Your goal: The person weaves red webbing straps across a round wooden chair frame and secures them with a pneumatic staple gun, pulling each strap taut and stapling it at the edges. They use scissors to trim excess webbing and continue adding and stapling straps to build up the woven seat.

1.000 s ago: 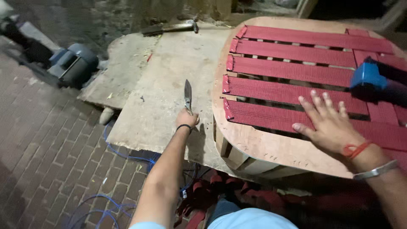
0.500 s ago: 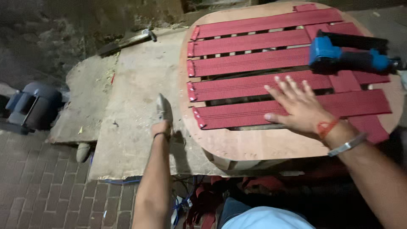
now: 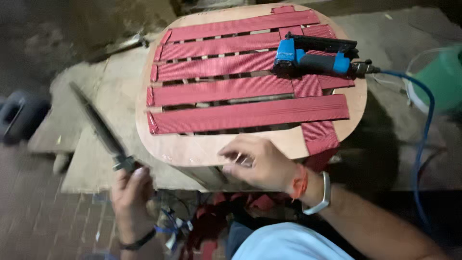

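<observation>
A worn board surface (image 3: 101,120) carries a rounded wooden seat frame (image 3: 202,149) strung with red webbing strips (image 3: 250,115). On the strips near the far right edge lies a blue pneumatic stapler (image 3: 313,58), its blue hose (image 3: 423,125) trailing off to the right. The right hand (image 3: 260,163) rests on the frame's near rim, fingers curled loosely over the edge. The left hand (image 3: 130,192), fingers wrapped tight, grips a dark knife (image 3: 98,127) over the surface left of the frame.
</observation>
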Demonstrator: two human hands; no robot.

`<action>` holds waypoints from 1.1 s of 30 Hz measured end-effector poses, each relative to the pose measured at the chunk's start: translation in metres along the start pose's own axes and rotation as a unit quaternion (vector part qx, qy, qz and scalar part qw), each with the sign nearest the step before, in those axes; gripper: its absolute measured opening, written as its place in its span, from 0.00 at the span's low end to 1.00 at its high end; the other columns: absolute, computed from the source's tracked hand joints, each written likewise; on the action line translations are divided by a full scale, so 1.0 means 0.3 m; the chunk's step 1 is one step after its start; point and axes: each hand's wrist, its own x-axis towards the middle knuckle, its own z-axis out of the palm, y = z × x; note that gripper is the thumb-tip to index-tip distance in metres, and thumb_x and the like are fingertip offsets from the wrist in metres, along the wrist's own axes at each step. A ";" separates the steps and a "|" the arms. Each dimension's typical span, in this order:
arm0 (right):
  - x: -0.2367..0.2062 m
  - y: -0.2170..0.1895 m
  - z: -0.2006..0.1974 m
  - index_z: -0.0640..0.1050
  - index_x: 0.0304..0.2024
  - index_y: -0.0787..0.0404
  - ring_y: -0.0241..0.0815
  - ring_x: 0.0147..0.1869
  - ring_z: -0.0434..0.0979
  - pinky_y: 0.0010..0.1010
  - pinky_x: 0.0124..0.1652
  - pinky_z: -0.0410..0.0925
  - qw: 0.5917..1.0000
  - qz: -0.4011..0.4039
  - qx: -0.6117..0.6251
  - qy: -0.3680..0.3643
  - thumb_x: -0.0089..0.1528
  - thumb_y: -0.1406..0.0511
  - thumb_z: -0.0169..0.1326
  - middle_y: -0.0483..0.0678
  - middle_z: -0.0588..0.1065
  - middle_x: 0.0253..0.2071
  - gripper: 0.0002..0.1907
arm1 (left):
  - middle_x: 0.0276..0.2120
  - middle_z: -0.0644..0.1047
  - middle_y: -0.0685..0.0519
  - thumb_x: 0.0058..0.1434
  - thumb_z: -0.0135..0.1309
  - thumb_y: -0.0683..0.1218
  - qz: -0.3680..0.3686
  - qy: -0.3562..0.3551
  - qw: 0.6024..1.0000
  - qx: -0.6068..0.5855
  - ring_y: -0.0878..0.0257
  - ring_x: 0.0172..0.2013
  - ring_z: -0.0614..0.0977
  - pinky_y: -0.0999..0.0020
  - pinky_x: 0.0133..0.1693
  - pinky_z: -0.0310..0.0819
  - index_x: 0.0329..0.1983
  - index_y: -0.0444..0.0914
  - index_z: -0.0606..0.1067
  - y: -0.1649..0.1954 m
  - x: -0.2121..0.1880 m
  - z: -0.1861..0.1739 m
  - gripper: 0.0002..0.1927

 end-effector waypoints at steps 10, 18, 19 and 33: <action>-0.384 0.182 -0.303 0.76 0.54 0.66 0.33 0.34 0.77 0.26 0.33 0.71 0.923 0.133 0.323 -0.159 0.58 0.70 0.62 0.47 0.78 0.39 0.22 | 0.48 0.73 0.52 0.72 0.50 0.46 0.019 -0.173 0.973 -0.154 0.65 0.47 0.77 0.67 0.51 0.73 0.59 0.35 0.67 -0.228 -0.566 0.828 0.16; -0.552 0.308 -0.646 0.86 0.39 0.63 0.29 0.26 0.73 0.25 0.25 0.68 0.986 0.146 -0.030 -0.068 0.58 0.58 0.64 0.42 0.77 0.23 0.15 | 0.54 0.73 0.47 0.71 0.53 0.48 0.082 -0.266 0.955 0.103 0.59 0.55 0.76 0.64 0.57 0.72 0.65 0.34 0.64 -0.379 -0.637 0.946 0.24; -0.576 0.311 -0.675 0.85 0.38 0.62 0.30 0.24 0.74 0.26 0.24 0.68 0.990 0.103 -0.097 -0.026 0.57 0.56 0.64 0.42 0.77 0.22 0.16 | 0.54 0.73 0.45 0.69 0.55 0.48 0.127 -0.171 0.959 0.188 0.57 0.55 0.77 0.62 0.56 0.73 0.64 0.34 0.65 -0.405 -0.625 0.938 0.24; -0.636 0.356 -1.069 0.80 0.43 0.57 0.40 0.38 0.80 0.32 0.38 0.74 0.755 0.018 -0.655 -0.022 0.46 0.35 0.60 0.46 0.77 0.34 0.39 | 0.35 0.81 0.59 0.66 0.59 0.49 -0.075 -0.177 0.978 -0.081 0.74 0.34 0.78 0.75 0.38 0.74 0.44 0.32 0.81 -0.410 -0.603 0.911 0.14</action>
